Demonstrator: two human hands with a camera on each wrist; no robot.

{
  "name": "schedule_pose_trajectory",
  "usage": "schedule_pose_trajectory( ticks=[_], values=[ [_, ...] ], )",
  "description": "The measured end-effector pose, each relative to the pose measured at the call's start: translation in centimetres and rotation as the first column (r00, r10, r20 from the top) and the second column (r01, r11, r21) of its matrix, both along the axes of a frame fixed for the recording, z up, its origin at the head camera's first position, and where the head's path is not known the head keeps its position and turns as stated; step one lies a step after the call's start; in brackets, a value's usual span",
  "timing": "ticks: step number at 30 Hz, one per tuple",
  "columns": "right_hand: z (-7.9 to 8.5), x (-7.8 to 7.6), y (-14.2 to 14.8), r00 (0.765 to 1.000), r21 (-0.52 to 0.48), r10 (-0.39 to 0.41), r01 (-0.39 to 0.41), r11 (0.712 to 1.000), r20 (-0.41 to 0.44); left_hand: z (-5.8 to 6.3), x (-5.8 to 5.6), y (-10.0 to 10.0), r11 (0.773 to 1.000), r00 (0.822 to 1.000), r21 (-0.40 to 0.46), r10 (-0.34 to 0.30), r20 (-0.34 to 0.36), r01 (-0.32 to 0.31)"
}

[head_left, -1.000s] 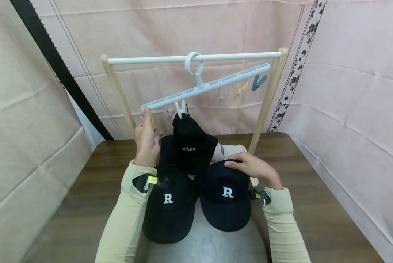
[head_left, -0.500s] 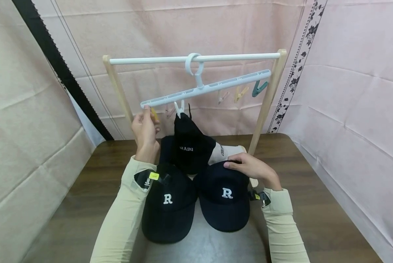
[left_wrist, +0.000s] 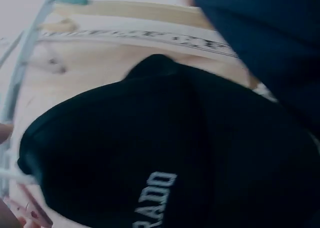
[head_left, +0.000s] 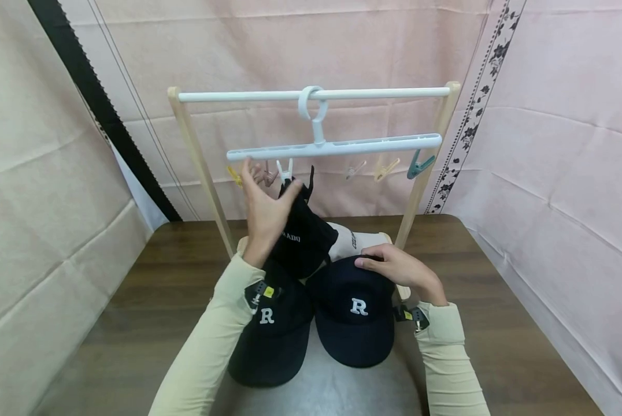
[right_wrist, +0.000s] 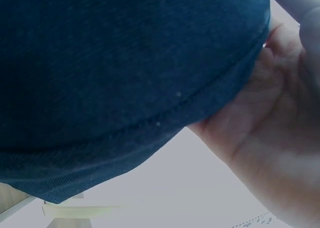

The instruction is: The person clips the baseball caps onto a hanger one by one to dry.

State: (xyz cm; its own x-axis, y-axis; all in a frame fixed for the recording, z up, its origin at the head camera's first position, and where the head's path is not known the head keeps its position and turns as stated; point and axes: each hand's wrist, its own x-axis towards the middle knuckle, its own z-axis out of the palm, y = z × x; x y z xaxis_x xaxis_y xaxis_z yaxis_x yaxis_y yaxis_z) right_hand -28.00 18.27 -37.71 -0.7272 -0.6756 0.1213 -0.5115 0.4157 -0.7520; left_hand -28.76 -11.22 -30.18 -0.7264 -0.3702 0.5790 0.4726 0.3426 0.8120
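A pale blue hanger (head_left: 363, 147) hangs nearly level from the rack's white rail (head_left: 248, 96). A white clip (head_left: 285, 173) on it holds a black cap (head_left: 299, 254) with white lettering, tilted; this cap fills much of the left wrist view. My left hand (head_left: 266, 218) is beside the clip, thumb spread from the fingers, fingertips at the hanger's underside near its left end. With my right hand (head_left: 402, 268) I grip the crown of a navy cap (head_left: 355, 332) marked with a white R. Left of it lies another dark cap (head_left: 269, 355) with an R.
Behind the caps lies a white cap (head_left: 365, 241), partly hidden. Other clips hang along the hanger: yellow (head_left: 234, 175), pink (head_left: 271, 173), cream (head_left: 387, 169) and teal (head_left: 420, 165). Wooden posts (head_left: 199, 156) stand on the brown table (head_left: 144, 300).
The hanger has swung from a slope to nearly level, its right end dropping. My left hand has released its left end and moved right towards the white clip. The right hand stays put.
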Motion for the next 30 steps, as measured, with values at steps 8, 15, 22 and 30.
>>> schedule_pose_trajectory(
  ticks=[8,15,22,30],
  values=[
    [0.1,0.1,0.0,1.0,0.004,0.005,-0.005,1.0,0.003,-0.2,-0.5,1.2,0.974,0.996,-0.211,0.074,-0.058,-0.085],
    [0.0,-0.1,0.0,1.0,0.014,0.0,0.0,1.0,0.018,-0.3,-0.7,0.2,0.982,0.999,-0.19,-0.012,-0.04,0.004],
    [0.0,0.1,-0.2,1.0,0.021,0.0,-0.001,1.0,0.02,-0.4,-1.0,-1.0,0.975,0.99,-0.183,-0.136,-0.045,0.125],
    [0.0,-0.1,-0.1,1.0,0.022,0.005,-0.005,1.0,0.003,0.2,-1.9,-2.4,0.95,0.968,-0.192,-0.249,0.015,0.248]
  ],
)
